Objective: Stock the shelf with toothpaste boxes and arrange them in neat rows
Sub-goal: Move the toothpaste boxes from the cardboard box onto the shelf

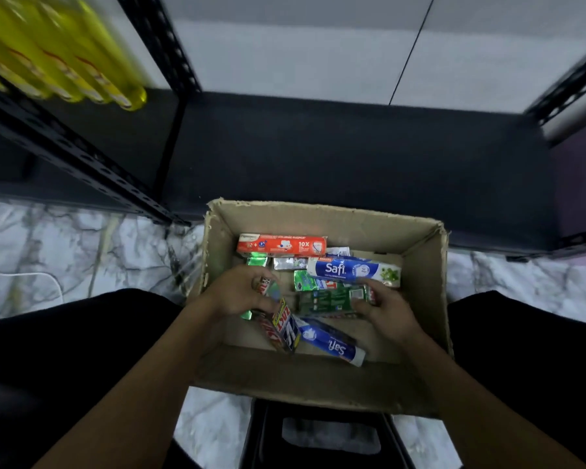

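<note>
Judging by what shows, the stocking has barely begun. At 10 o'clock in the view, blurred yellow bottles [65, 55] fill the neighbouring rack, but the black shelf [352, 157] at 12 o'clock shows only a bare board, with no row started on the part in view. All the toothpaste boxes [318, 286] in sight lie jumbled at different angles inside an open cardboard carton [318, 370] on the marble floor [48, 252], just in front of the shelf. In the carton, the left hand [241, 296] sits at 9 o'clock, its fingers curled round the end of a small red-and-white box [264, 286]. A red box [281, 245] lies along the wall at 12 o'clock. The right hand [386, 309], at 3 o'clock, pinches the end of a green box [329, 299] between thumb and fingers; a blue-and-white box [349, 269] lies just beyond it. Left to do: lift every box out, carry it to the shelf and line the boxes up.
</note>
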{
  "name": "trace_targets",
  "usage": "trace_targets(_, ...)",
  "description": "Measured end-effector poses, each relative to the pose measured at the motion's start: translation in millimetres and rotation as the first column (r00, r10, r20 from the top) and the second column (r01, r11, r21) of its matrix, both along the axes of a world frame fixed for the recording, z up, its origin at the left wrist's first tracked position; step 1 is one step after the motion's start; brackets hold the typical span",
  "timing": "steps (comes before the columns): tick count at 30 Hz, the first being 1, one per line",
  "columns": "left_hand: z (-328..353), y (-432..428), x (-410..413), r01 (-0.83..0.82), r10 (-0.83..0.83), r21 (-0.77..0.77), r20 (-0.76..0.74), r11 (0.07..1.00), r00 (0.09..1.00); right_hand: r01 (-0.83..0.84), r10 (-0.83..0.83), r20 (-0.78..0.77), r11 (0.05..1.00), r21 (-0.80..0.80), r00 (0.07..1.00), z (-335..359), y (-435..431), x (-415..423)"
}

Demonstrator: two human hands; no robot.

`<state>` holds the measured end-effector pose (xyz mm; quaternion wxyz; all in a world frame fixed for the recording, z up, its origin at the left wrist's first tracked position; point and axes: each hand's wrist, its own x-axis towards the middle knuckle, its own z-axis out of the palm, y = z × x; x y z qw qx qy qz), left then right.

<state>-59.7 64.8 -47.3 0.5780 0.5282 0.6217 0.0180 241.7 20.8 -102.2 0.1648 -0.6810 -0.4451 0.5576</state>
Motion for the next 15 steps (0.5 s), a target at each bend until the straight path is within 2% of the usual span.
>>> trace_targets(6, 78.7, 12.5, 13.0, 0.088, -0.086, 0.189, -0.017, 0.978, 0.996, -0.179, 0.159, 0.12, 0.967, 0.183, 0.98, 92.0, 17.1, 16.5)
trace_targets(9, 133.5, 18.3, 25.6, 0.13, -0.127, 0.303, -0.032, 0.944, 0.991, -0.216, 0.14, 0.247, 0.925, 0.313, 0.959, 145.7, 20.1, 28.8)
trace_targets(15, 254.7, 11.7, 55.2, 0.229, -0.23, 0.569, -0.071, 0.79, 0.97, -0.259, 0.042, 0.378, 0.798, 0.544, 0.925, 260.8, 7.8, 51.9)
